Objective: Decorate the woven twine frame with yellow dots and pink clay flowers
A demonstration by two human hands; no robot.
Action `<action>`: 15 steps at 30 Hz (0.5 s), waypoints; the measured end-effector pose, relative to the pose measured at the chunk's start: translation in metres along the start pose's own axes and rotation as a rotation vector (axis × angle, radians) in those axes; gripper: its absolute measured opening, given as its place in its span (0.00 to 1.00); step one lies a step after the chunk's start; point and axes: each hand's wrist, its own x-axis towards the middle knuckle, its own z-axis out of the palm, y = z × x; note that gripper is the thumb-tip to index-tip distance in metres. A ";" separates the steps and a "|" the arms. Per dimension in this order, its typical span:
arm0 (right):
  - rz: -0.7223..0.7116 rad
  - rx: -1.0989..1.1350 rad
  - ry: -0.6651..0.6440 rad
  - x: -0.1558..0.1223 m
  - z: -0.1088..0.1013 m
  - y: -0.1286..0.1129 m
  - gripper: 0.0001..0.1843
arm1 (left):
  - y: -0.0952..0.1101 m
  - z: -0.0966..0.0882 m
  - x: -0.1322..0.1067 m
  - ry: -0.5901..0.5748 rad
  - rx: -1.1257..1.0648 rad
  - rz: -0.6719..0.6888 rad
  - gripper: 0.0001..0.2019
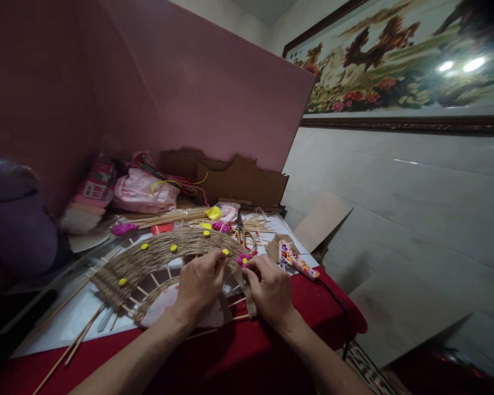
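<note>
A fan-shaped piece of twine weaving (152,252) on thin wooden sticks lies on the table, with several yellow dots (173,248) spaced along its band. Toward its right end sits a small flower (243,259) of purple petals round a yellow middle. My left hand (201,282) is closed, its fingertips pinched at the band's inner edge just below a yellow dot (225,252). My right hand (271,285) has thumb and finger together at the flower's lower edge; what lies between them is hidden. A pale, spotted inner panel (164,308) is partly behind my left hand.
Scissors (242,233) and loose sticks lie behind the weaving. A hot glue gun (296,261) with flower-patterned covering rests on cardboard at right, its cord (337,304) hanging over the red cloth. Cardboard (242,181) stands at the back; a purple container (18,225) is at left.
</note>
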 end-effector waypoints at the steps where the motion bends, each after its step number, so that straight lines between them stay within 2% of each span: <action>1: 0.004 0.007 -0.004 0.001 0.000 -0.001 0.04 | 0.000 0.000 0.000 0.000 -0.001 0.002 0.09; 7: 0.035 0.058 -0.049 0.001 -0.004 -0.001 0.02 | -0.001 0.000 0.000 0.004 -0.017 0.006 0.09; 12: 0.063 0.090 -0.004 -0.002 -0.010 0.001 0.04 | -0.001 0.000 -0.001 -0.002 -0.004 0.010 0.09; 15: 0.064 0.075 -0.023 -0.002 -0.009 0.001 0.04 | -0.002 0.001 -0.001 0.002 -0.005 0.015 0.09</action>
